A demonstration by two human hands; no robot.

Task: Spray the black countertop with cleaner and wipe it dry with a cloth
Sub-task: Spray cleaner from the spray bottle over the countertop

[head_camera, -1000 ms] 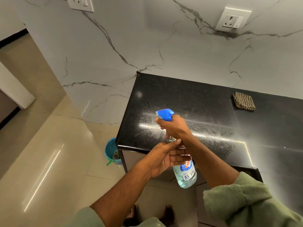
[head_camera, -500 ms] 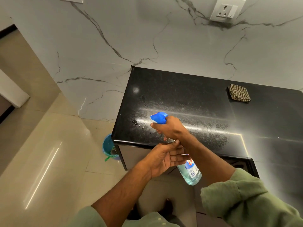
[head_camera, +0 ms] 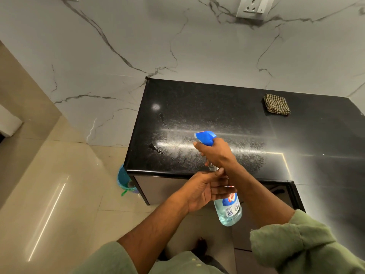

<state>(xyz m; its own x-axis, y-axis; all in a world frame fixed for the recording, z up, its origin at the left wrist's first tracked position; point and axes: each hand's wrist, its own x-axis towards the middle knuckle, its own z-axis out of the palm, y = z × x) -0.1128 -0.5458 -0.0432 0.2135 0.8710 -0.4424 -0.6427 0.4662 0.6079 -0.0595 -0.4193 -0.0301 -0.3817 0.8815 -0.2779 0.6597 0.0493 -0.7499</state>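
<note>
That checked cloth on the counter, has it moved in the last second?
No. The checked cloth lies at the same spot near the countertop's back edge by the wall; only the camera shifted.

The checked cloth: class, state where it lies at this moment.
In the head view, the folded checked cloth lies on the black countertop, far right near the marble wall, beyond the spray bottle and apart from both hands.

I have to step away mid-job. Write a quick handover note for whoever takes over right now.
Right hand grips the blue trigger head of the spray bottle; left hand holds the bottle's body, over the counter's front edge.
Black countertop: spray droplets cover its left and middle part.
Checked cloth lies folded near the back wall, untouched.
Done: spraying on that part.
Left: any further spraying, put the bottle down, wipe dry with the cloth.
</note>
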